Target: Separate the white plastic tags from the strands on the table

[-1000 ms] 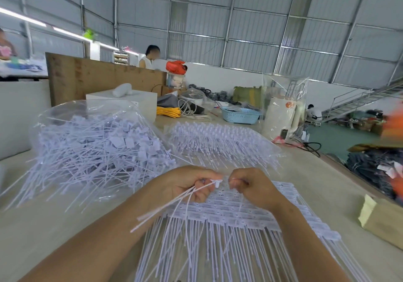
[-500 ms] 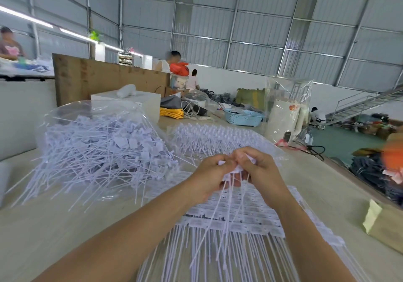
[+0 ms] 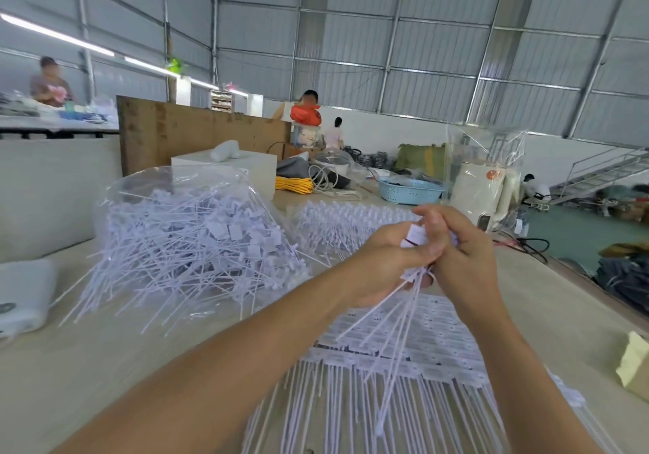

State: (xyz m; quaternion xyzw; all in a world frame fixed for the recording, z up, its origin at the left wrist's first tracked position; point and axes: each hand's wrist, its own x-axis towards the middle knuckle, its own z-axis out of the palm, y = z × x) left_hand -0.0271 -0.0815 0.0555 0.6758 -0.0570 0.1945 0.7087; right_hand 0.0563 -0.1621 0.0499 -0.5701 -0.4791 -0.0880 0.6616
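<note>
White plastic tags (image 3: 414, 239), matt; clear glossy plastic bag (image 3: 168, 186) crinkled; table (image 3: 123, 358) pale smooth wood-grain; board (image 3: 196, 137) rough brown wood.

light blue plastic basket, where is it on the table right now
In the head view the light blue plastic basket sits far back on the table, right of the yellow cord coil.

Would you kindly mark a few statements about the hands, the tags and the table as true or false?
1. Both hands, left hand and right hand, hold a bunch of tags above the table. True.
2. The blue basket sits at the near edge. False: it is at the far end.
3. The bag of loose tags lies left of the hands. True.
4. The yellow cord lies in the basket. False: it lies on the table beside the white box.
</note>
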